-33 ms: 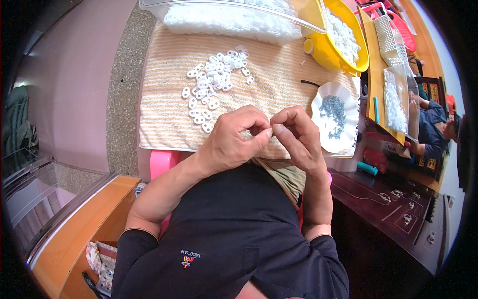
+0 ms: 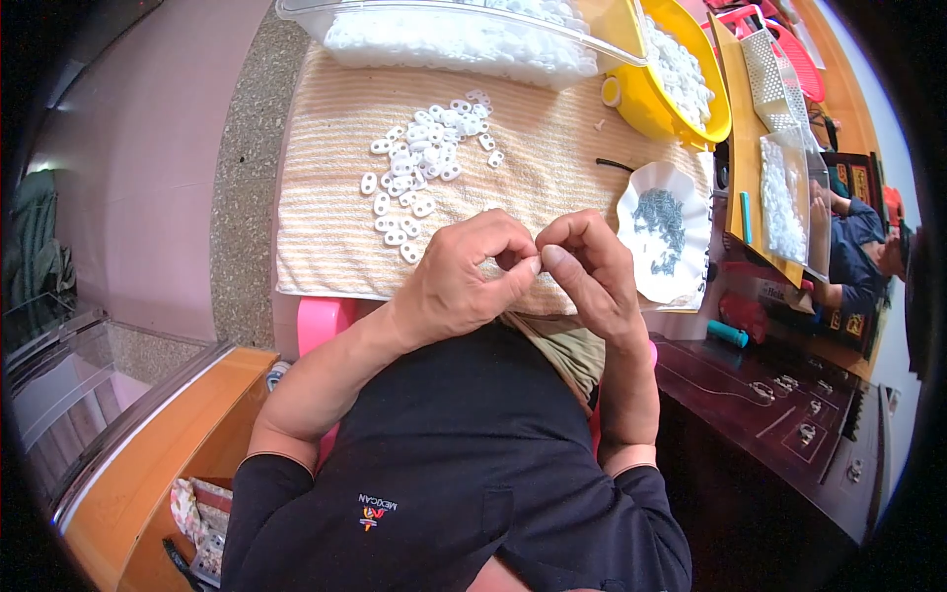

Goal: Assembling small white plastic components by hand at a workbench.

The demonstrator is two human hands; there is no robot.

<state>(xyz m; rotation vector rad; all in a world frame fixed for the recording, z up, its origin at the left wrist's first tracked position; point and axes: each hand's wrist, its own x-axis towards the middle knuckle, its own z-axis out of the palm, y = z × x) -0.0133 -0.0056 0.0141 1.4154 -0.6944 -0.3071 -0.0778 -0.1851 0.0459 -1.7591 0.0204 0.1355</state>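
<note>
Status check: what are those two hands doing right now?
Left hand and right hand pinched together over striped towel. Item between fingertips too small to tell. White plastic pieces beyond.

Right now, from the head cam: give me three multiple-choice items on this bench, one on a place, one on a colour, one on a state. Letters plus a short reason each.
1. Where is the white dish with the small dark parts?
A. to the right of the hands
B. on the far left of the towel
C. inside the yellow bowl

2. What colour is the bowl at the top right?
A. blue
B. yellow
C. black

3. How are the hands?
A. flat on the towel, apart
B. raised out of view
C. fingertips pinched together

Answers:
1 A: the dish sits at the right edge of the towel, beside the right hand.
2 B: its wall is plainly yellow, with white pieces inside.
3 C: the left hand and the right meet at the fingertips; what they pinch is too small to tell.
</note>
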